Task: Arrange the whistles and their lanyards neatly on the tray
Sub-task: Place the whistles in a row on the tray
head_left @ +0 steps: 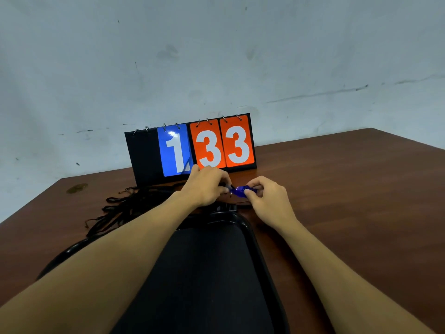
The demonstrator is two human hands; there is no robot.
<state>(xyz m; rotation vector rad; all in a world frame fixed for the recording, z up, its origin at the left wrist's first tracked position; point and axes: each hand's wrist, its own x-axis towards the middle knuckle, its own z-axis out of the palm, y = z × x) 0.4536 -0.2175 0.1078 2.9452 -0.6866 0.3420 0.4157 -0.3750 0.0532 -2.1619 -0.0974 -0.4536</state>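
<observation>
A blue whistle (240,191) hangs in the air just beyond the far rim of the black tray (250,235). My right hand (267,197) pinches its right end. My left hand (207,186) is closed on the black lanyard clip at the whistle's left end, where a small metal ring shows. A tangle of black lanyards (122,208) lies on the table left of the tray's far corner. A black strap with a buckle (228,208) lies at the tray's far edge, below my hands. My forearms cover much of the tray.
A flip scoreboard (192,148) showing a blue 1 and two orange 3s stands at the back of the brown wooden table (349,201), right behind my hands. A pale wall rises behind the table.
</observation>
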